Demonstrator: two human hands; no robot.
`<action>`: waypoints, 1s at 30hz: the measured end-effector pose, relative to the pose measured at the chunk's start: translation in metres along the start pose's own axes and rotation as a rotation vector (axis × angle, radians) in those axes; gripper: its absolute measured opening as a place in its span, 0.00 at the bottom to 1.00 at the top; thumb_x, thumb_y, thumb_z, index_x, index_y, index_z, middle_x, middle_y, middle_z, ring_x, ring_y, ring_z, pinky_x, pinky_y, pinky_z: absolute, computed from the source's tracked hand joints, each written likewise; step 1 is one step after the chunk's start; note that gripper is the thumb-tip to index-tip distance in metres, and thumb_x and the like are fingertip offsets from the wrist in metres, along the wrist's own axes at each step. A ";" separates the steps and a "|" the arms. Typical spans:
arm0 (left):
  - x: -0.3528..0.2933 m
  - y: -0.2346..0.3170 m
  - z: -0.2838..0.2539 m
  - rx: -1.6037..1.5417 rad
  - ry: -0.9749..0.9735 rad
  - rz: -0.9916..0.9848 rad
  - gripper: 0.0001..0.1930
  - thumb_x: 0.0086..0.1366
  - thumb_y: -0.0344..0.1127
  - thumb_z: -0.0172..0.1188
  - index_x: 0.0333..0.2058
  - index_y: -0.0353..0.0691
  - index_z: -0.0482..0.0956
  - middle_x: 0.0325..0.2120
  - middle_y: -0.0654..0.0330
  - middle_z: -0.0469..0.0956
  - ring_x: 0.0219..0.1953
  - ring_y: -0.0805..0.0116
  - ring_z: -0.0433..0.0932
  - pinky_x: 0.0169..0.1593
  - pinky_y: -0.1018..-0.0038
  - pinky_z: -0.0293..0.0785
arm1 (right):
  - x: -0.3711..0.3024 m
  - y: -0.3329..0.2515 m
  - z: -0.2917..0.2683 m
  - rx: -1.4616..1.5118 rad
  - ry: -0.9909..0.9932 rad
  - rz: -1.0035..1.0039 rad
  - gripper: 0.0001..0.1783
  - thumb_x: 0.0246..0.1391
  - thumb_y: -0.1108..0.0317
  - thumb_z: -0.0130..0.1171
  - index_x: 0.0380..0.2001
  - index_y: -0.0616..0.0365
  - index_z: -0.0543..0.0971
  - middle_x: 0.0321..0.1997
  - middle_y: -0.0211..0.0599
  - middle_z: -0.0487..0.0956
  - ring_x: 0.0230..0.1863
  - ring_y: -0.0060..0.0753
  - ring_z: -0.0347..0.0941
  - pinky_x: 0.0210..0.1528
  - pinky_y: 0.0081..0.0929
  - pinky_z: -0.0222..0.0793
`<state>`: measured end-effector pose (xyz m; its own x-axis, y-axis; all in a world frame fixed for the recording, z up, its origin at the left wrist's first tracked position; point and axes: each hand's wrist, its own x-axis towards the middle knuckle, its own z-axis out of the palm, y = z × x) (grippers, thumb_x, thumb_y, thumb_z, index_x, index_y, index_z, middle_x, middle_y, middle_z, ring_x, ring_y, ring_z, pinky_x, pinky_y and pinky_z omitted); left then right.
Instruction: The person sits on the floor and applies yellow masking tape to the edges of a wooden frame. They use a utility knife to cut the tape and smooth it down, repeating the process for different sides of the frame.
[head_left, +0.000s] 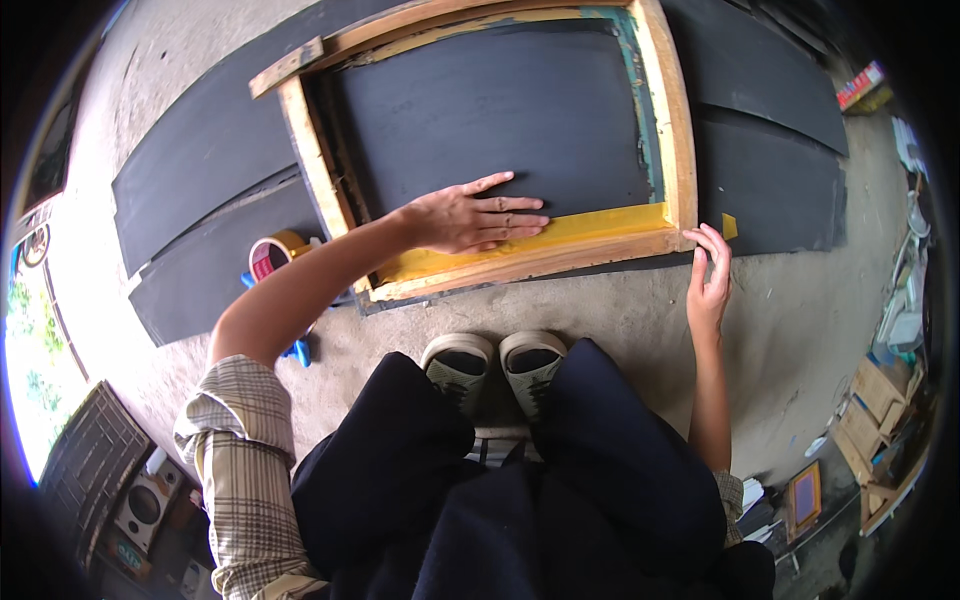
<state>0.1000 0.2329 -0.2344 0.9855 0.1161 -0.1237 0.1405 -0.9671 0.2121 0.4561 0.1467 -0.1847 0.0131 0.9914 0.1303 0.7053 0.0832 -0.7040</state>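
Observation:
A wooden frame with a dark inner panel lies before me on black sheets. Along the inside of its near rail runs a strip of yellow tape. My left hand rests flat, fingers spread, across the strip and the panel's near edge. At the frame's near right corner is my right hand, its fingers loosely bent and apart, one fingertip against or very close to the wood. Just beyond those fingers shows a small yellow piece; whether they touch it I cannot tell.
A tape roll sits left of the frame, by a blue object partly behind my forearm. Black sheets spread beneath on the concrete floor. A speaker stands lower left; wooden pieces lie along the right side.

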 end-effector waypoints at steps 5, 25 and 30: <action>0.061 -0.005 -0.006 -0.012 0.068 -0.128 0.30 0.68 0.54 0.31 0.65 0.55 0.39 0.66 0.76 0.39 0.68 0.74 0.33 0.68 0.55 0.23 | -0.014 0.004 -0.020 -0.057 0.008 0.094 0.15 0.58 0.75 0.46 0.49 0.59 0.67 0.41 0.36 0.77 0.47 0.36 0.69 0.52 0.32 0.62; 0.061 -0.007 -0.011 -0.105 -0.041 0.048 0.31 0.67 0.51 0.36 0.65 0.53 0.40 0.66 0.75 0.42 0.68 0.73 0.34 0.67 0.56 0.22 | -0.058 -0.011 -0.034 -0.147 -0.082 0.140 0.16 0.56 0.75 0.47 0.48 0.59 0.68 0.40 0.35 0.76 0.49 0.40 0.67 0.53 0.35 0.60; 0.126 -0.009 -0.017 0.021 0.077 -0.015 0.30 0.67 0.52 0.34 0.65 0.56 0.40 0.65 0.77 0.42 0.68 0.74 0.34 0.68 0.57 0.24 | -0.031 -0.001 -0.009 -0.160 -0.046 0.047 0.20 0.57 0.74 0.46 0.53 0.61 0.64 0.54 0.44 0.67 0.58 0.43 0.61 0.59 0.35 0.56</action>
<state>0.2248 0.2601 -0.2351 0.9879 0.1466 -0.0514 0.1538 -0.9696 0.1906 0.4615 0.1154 -0.1817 0.0189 0.9977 0.0648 0.8088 0.0228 -0.5877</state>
